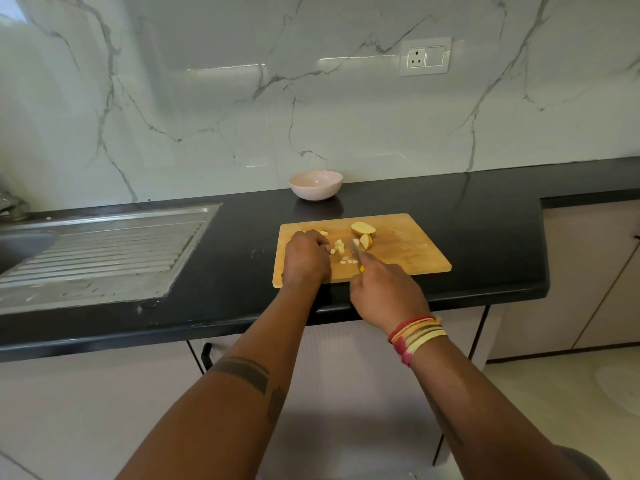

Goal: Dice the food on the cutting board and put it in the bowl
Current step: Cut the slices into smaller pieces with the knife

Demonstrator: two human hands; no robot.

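A wooden cutting board (408,249) lies on the black counter. On it are two larger potato pieces (363,229) and several small pale cubes (339,247). My right hand (384,289) grips a knife (355,249) with a yellow handle, its blade pointing at the pieces. My left hand (306,259) rests on the board's left part with curled fingers over some food; what it holds is hidden. A pink bowl (316,184) stands behind the board by the wall, with nothing visible in it.
The black counter (485,220) runs along a marble wall. A steel sink with a ribbed drainboard (104,251) lies to the left. A wall socket (425,57) is above. Cabinets and floor are below the counter's front edge.
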